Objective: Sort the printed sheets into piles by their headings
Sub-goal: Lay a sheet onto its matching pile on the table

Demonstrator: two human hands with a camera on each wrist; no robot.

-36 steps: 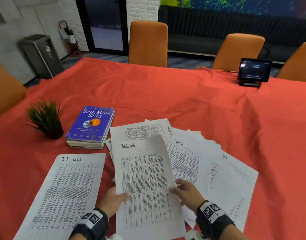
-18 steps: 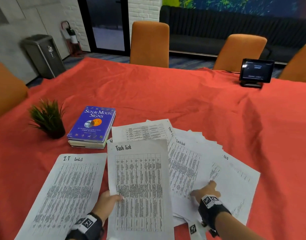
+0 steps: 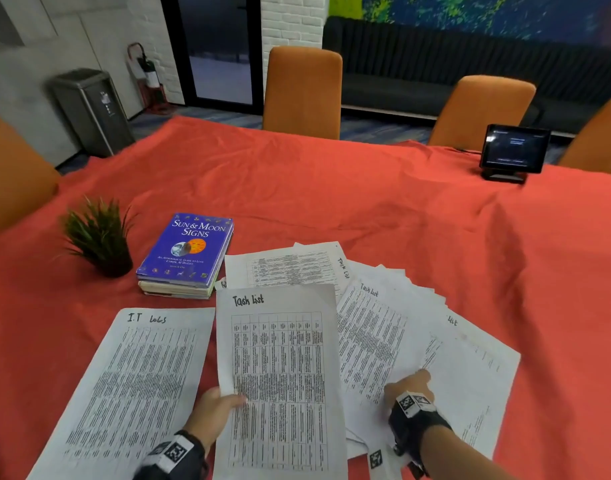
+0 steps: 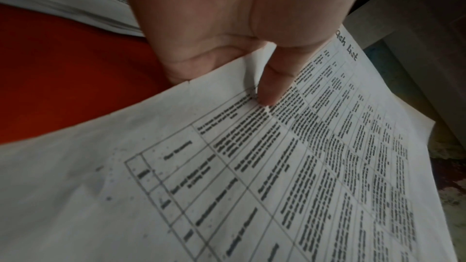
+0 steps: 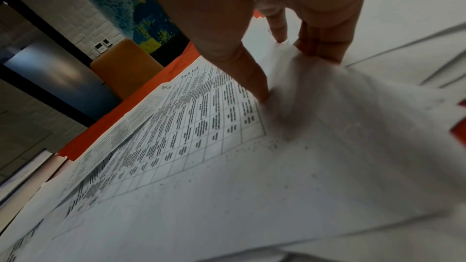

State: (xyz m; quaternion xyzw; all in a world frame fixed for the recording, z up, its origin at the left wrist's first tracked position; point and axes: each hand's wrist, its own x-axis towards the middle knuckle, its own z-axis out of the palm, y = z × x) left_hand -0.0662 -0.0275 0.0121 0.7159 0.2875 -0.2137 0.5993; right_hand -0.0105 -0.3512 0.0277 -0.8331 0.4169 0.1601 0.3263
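Observation:
A sheet headed "Task list" [image 3: 279,375] is in the middle, slightly raised. My left hand [image 3: 214,408] pinches its left edge. In the left wrist view the thumb [image 4: 271,91] lies on top of the Task list sheet [image 4: 277,166] and the fingers are hidden beneath it. Flat on the cloth to the left lies a sheet headed "I.T logs" [image 3: 134,386]. To the right several sheets [image 3: 394,327] are fanned out, some headed "Task list". My right hand [image 3: 409,386] rests on this fan. In the right wrist view the right hand [image 5: 290,75] pinches up a fold of one fanned sheet [image 5: 315,127].
A red cloth [image 3: 331,202] covers the table. A blue book [image 3: 188,251] on a small stack and a potted plant [image 3: 99,240] stand behind the I.T logs sheet. A tablet on a stand [image 3: 513,150] is at the far right. Orange chairs [image 3: 302,91] line the far side.
My right hand let go of the Task list sheet and moved right onto the fanned sheets. My left hand shifted that sheet left, beside the I.T logs sheet.

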